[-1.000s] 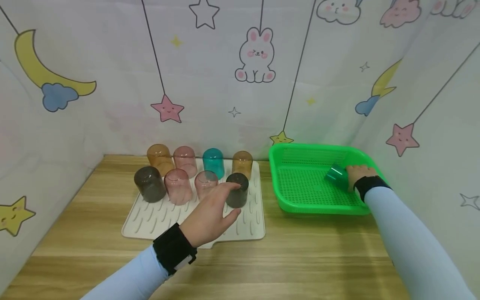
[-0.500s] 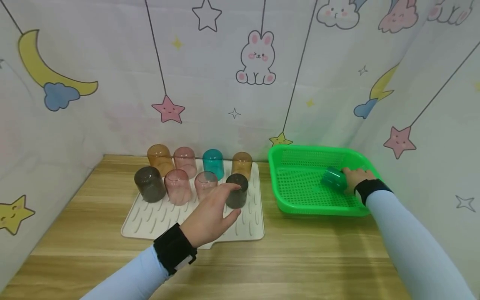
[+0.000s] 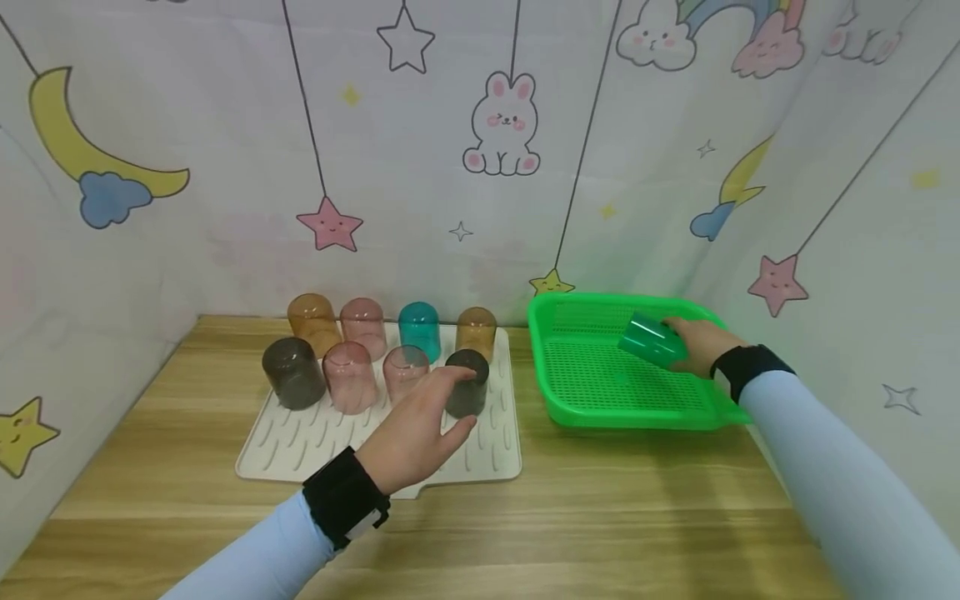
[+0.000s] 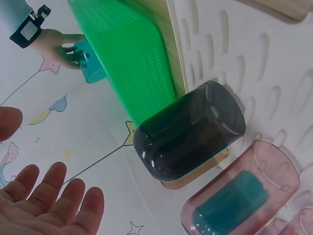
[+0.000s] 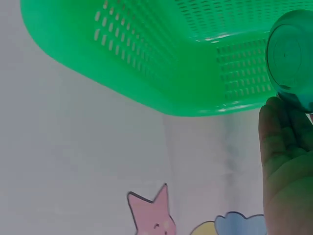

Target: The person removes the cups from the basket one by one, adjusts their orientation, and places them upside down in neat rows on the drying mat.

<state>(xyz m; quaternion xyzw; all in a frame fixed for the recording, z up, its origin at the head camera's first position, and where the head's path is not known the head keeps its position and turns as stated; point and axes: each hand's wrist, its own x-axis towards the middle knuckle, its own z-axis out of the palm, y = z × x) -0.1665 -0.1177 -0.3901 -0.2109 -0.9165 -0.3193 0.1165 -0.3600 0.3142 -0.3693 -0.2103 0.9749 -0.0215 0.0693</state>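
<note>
My right hand (image 3: 705,346) grips a see-through teal cup (image 3: 651,340), which lies tilted on its side above the floor of a green plastic basket (image 3: 630,417). In the left wrist view, the fingers of that hand wrap the cup (image 4: 91,62) beyond the basket's side. Over a cream ridged drying mat (image 3: 281,454), my left hand (image 3: 412,433) hovers with relaxed, spread fingers. A dark grey cup (image 3: 467,396) stands upside down beside it; the left wrist view shows a gap between the fingertips and this cup.
Upside-down cups fill two rows on the mat: a grey cup (image 3: 294,375), pink cups (image 3: 349,379), amber cups (image 3: 312,321) and a blue cup (image 3: 419,329). Behind the wooden table (image 3: 525,533) hangs a printed white cloth (image 3: 420,150).
The teal cup has risen from the basket's right side and moved left and up, held by my right hand. My left hand stays in place beside the dark grey cup.
</note>
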